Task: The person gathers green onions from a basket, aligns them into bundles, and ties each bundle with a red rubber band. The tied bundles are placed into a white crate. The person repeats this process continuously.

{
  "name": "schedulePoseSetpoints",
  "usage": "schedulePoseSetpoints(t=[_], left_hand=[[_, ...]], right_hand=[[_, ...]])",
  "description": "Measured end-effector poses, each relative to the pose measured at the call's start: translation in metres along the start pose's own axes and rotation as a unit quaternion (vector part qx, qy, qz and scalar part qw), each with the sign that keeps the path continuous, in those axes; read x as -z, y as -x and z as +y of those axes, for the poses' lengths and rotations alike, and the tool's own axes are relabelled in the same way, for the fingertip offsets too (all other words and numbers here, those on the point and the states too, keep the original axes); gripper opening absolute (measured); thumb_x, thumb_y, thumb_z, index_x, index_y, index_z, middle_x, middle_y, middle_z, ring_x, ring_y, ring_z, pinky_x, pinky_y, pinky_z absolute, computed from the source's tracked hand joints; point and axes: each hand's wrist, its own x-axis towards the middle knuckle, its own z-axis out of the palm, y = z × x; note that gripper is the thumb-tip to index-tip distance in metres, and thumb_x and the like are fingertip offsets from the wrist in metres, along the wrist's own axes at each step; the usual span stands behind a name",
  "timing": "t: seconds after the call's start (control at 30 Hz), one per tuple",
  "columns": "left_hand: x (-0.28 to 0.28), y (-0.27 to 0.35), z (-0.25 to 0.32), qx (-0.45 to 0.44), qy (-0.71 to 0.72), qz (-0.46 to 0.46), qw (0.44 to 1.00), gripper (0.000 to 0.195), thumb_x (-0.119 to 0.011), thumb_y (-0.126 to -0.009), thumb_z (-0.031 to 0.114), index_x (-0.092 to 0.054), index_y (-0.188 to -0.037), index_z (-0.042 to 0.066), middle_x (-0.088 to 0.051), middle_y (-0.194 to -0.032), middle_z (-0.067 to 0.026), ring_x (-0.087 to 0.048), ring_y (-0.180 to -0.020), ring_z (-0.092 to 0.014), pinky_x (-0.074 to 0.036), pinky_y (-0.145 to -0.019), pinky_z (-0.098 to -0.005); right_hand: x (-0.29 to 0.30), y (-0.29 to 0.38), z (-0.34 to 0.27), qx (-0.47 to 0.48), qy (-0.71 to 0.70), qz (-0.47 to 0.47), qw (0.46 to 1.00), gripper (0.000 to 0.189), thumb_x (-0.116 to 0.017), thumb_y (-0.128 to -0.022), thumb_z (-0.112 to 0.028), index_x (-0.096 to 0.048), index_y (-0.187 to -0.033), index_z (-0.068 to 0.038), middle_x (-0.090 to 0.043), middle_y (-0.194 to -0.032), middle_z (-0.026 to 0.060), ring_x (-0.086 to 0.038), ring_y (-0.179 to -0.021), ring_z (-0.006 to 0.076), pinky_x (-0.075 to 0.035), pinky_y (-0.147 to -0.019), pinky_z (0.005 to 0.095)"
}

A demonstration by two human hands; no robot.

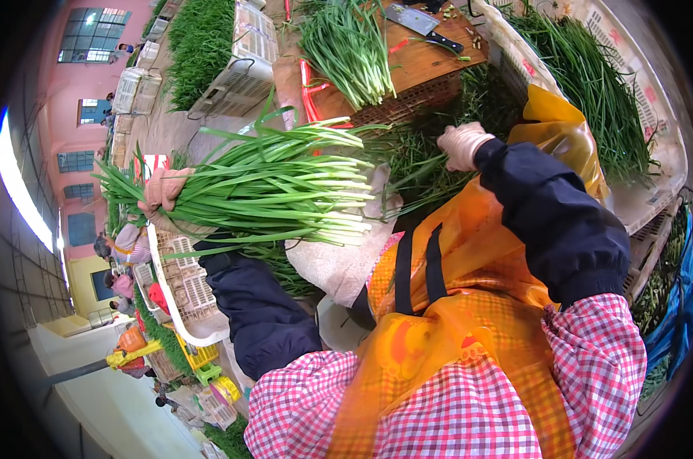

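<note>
My left hand (166, 195), in a pale glove, is closed around the leafy part of a large bunch of garlic chives (277, 183); their pale stem ends point right. Over a heap of loose green leaves (427, 155), my right hand (461, 146), also gloved, is curled, with a few thin leaves at its fingers. Another bunch of chives (352, 51) lies on a wooden board (421, 69). On the same board rests a cleaver (412, 20) with a black handle, near red straps (307, 94) along the board's left edge.
A white plastic crate (668, 132) of long chives stands at the right. Another crate (226, 80), heaped with greens, is at the upper left. Below my left hand is a white crate (174, 287). Several people sit farther off at the left. A blue sheet (676, 304) hangs at the far right.
</note>
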Motion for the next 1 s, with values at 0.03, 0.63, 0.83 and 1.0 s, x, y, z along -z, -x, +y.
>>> schedulePoseSetpoints(t=[0.03, 0.63, 0.83, 1.0], left_hand=[[0.001, 0.002, 0.005, -0.001, -0.004, 0.019, 1.0, 0.032, -0.068, -0.083, 0.01, -0.045, -0.063, 0.02, -0.044, -0.064, 0.0066, -0.048, -0.063, -0.008, -0.048, -0.077, -0.0254], [-0.006, 0.007, 0.016, -0.019, -0.011, 0.003, 1.0, 0.022, -0.068, -0.087, 0.015, -0.052, -0.072, 0.017, -0.051, -0.071, 0.0068, -0.053, -0.074, -0.007, -0.049, -0.089, -0.0256], [0.006, 0.003, -0.013, -0.028, 0.129, -0.006, 0.991, 0.025, -0.065, -0.086, 0.008, -0.048, -0.072, 0.017, -0.049, -0.07, 0.0076, -0.051, -0.067, -0.005, -0.049, -0.087, -0.0249], [0.037, 0.017, -0.011, -0.056, 0.15, 0.137, 0.977, 0.01, -0.051, -0.093, 0.013, -0.055, -0.099, 0.006, -0.056, -0.093, -0.0008, -0.054, -0.09, -0.01, -0.047, -0.087, -0.0289]], right_hand=[[0.007, 0.008, 0.007, 0.017, -0.051, 0.049, 0.997, 0.081, -0.078, -0.074, -0.037, -0.043, -0.142, -0.013, -0.045, -0.145, 0.0132, -0.053, -0.125, 0.0297, -0.046, -0.099, 0.046], [0.037, 0.028, 0.005, 0.053, 0.056, 0.027, 0.997, 0.044, -0.069, -0.08, -0.031, -0.064, -0.117, -0.008, -0.068, -0.107, 0.0145, -0.066, -0.097, 0.0318, -0.053, -0.081, 0.0418], [0.041, 0.019, -0.035, 0.313, -0.419, 0.246, 0.816, 0.084, -0.078, -0.074, -0.036, -0.04, -0.144, -0.01, -0.056, -0.132, 0.0205, -0.053, -0.124, 0.0287, -0.043, -0.102, 0.0375], [0.058, -0.025, -0.084, 0.536, -0.229, 0.532, 0.614, 0.04, -0.064, -0.085, -0.014, -0.058, -0.124, -0.008, -0.054, -0.133, 0.0125, -0.056, -0.117, 0.03, -0.044, -0.101, 0.0368]])
